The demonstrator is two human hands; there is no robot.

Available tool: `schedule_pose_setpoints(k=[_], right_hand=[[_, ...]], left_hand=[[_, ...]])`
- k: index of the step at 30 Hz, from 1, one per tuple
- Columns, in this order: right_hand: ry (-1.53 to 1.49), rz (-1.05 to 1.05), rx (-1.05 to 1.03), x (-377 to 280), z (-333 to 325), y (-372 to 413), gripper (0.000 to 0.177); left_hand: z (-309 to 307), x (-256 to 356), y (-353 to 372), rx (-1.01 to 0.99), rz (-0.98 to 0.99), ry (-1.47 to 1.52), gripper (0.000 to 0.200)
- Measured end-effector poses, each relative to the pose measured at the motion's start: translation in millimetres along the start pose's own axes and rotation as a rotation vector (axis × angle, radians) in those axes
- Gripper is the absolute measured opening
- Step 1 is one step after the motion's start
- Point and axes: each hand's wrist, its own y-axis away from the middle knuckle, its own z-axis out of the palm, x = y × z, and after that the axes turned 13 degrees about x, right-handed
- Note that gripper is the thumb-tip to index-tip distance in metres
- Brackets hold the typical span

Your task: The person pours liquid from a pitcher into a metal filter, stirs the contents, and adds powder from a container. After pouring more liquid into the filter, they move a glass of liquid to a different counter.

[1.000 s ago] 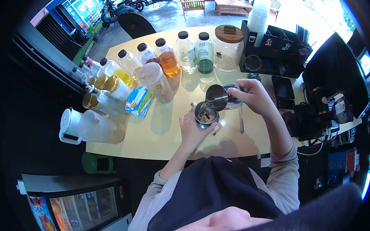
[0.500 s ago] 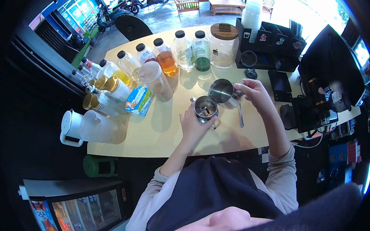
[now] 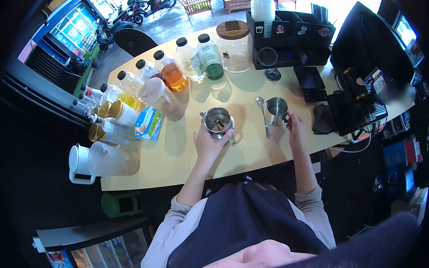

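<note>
A round metal cup (image 3: 218, 121) with side handles stands on the table, and my left hand (image 3: 210, 142) is wrapped round its near side. Something brown and a dark piece lie inside it. To the right, my right hand (image 3: 295, 127) has its fingers closed at the handle of a small metal pitcher (image 3: 276, 107), which is upright on the tabletop. Just left of the pitcher lies a long metal spoon (image 3: 263, 118).
Bottles, including one with amber liquid (image 3: 173, 76), line the far left edge. A blue-and-white pack (image 3: 148, 124) and a white-lidded jug (image 3: 112, 159) stand left. A wooden-lidded jar (image 3: 234, 49), black organizer (image 3: 288, 39) and dark monitor (image 3: 368, 49) are behind and right.
The pitcher has gone from tilted beside the metal cup to upright on the table farther right, my right hand moving with it. The view has shifted, and the spoon's bowl now shows.
</note>
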Motion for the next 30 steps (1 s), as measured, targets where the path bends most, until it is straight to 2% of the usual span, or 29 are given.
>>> schedule_pose_setpoints(k=[2,9,15,17,18,20,21,23,24,26,30], right_hand=[[-0.024,0.045,0.084,8.7,-5.0,1.1,0.017],[-0.133,0.023,0.032,30.7,-13.6,-4.5,0.02],[-0.042,0.007,0.062,23.7,-7.1,4.2,0.024],[0.009,-0.12,0.263,20.8,-0.4,16.6,0.02],[0.011,-0.121,0.261,33.6,-2.7,18.4,0.02],[-0.111,-0.324,0.399,69.9,-7.6,21.6,0.015],[-0.11,-0.325,0.395,69.8,-9.0,31.7,0.015],[0.658,-0.454,0.084,60.7,-0.4,53.5,0.016],[0.661,-0.452,0.08,57.1,7.4,58.0,0.016],[0.962,-0.847,0.058,54.0,19.3,65.2,0.021],[1.0,-0.714,0.047,68.7,27.0,56.7,0.023]], left_hand=[[1.9,-1.4,-0.1,0.001,-0.006,0.016,0.085],[7.5,-11.4,0.2,0.012,-0.015,0.03,0.084],[6.2,-6.2,-0.1,0.028,-0.01,0.066,0.081],[6.9,-5.9,0.0,0.027,-0.018,0.058,0.082],[7.0,-6.0,0.6,0.025,-0.026,0.047,0.083],[8.8,-9.5,0.5,0.019,-0.036,0.041,0.083],[9.3,-11.2,0.4,0.01,-0.046,0.032,0.084],[10.1,-13.7,-0.3,0.016,-0.036,0.023,0.085],[8.9,-11.3,-0.5,0.015,-0.026,0.013,0.086],[5.2,-5.8,0.6,0.017,-0.006,-0.027,0.087],[0.0,0.1,-1.3,0.001,0.029,-0.048,0.087]])
